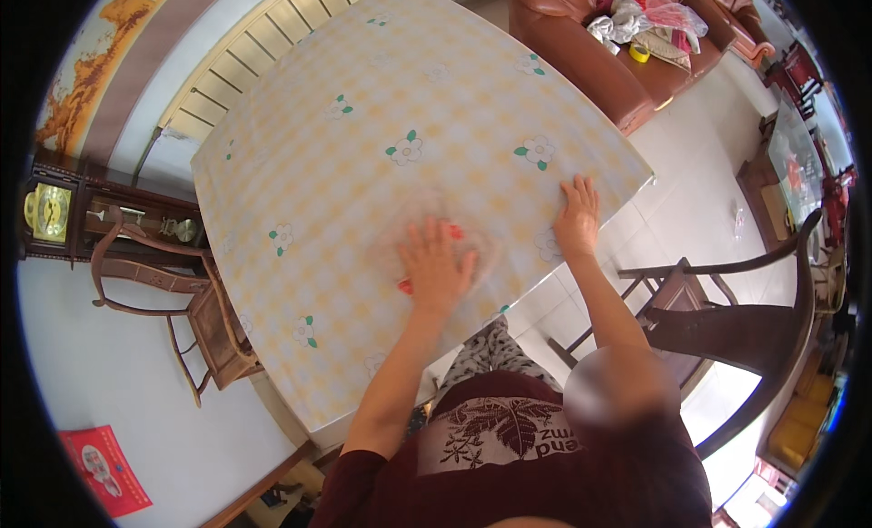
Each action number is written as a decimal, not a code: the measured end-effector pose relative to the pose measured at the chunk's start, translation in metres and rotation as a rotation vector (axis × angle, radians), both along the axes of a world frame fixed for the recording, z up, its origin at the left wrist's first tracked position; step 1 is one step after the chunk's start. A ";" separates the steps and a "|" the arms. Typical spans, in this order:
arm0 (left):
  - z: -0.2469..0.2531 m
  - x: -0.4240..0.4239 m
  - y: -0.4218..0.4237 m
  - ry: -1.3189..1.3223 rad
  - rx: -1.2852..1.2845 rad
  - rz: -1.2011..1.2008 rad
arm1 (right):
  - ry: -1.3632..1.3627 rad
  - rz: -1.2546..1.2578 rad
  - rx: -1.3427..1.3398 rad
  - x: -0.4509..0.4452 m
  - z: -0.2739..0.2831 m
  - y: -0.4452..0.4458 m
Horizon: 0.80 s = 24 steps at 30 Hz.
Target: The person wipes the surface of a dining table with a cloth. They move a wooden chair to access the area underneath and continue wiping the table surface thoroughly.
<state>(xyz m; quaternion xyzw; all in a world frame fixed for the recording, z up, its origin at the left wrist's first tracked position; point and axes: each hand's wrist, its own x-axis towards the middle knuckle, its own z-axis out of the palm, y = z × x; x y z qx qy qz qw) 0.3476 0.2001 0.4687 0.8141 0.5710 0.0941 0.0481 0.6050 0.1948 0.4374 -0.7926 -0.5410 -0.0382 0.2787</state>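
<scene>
Under my left hand [434, 272] lies a thin, see-through plastic bag [485, 250] with red print, pressed flat on the table; the hand is spread with its fingers apart, and its outline is a little blurred. My right hand [579, 214] rests palm down near the table's right edge, touching the tablecloth, with nothing seen in it. The tablecloth [354, 207] is yellow and white checked, with white flowers and green leaves. What lies beneath either palm is hidden.
A dark wooden armchair [729, 330] stands close on my right, another wooden chair [211, 317] at the table's left side. Beyond the far right edge is a brown leather sofa [579, 58] with plastic bags and a roll of yellow tape [639, 53]. A pendulum clock [51, 213] is at the far left.
</scene>
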 end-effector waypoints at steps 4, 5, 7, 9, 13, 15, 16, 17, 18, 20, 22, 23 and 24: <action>-0.001 0.027 -0.033 -0.116 -0.004 -0.214 | -0.013 0.022 0.014 0.003 0.002 -0.002; -0.003 0.020 -0.038 -0.140 -0.015 -0.236 | -0.016 0.023 0.020 0.004 0.000 -0.002; 0.001 0.002 -0.048 -0.154 -0.043 -0.203 | -0.024 0.028 0.035 0.009 -0.004 -0.001; 0.012 -0.033 -0.057 -0.129 -0.075 -0.091 | -0.028 0.033 0.049 0.010 -0.007 -0.004; 0.005 -0.127 -0.081 -0.048 -0.041 0.159 | -0.061 0.037 0.072 0.012 -0.014 -0.002; 0.001 -0.178 -0.098 -0.012 -0.047 0.291 | -0.075 0.042 0.065 0.011 -0.014 -0.002; -0.003 -0.204 -0.105 -0.005 -0.045 0.336 | -0.080 0.041 0.068 0.013 -0.016 -0.002; -0.005 -0.230 -0.114 0.005 -0.043 0.380 | -0.083 0.040 0.070 0.013 -0.017 -0.002; -0.006 -0.255 -0.125 0.016 -0.043 0.406 | -0.076 0.043 0.060 0.011 -0.017 -0.001; -0.008 -0.297 -0.139 0.032 -0.043 0.439 | 0.002 0.046 0.107 0.020 -0.022 -0.002; -0.005 -0.333 -0.151 0.022 -0.056 0.392 | 0.029 0.015 0.105 0.020 -0.015 -0.006; -0.005 -0.347 -0.153 0.017 -0.062 0.365 | 0.024 0.014 0.141 0.015 -0.014 -0.012; -0.005 -0.353 -0.156 0.017 -0.065 0.346 | 0.018 0.022 0.174 0.002 -0.004 -0.018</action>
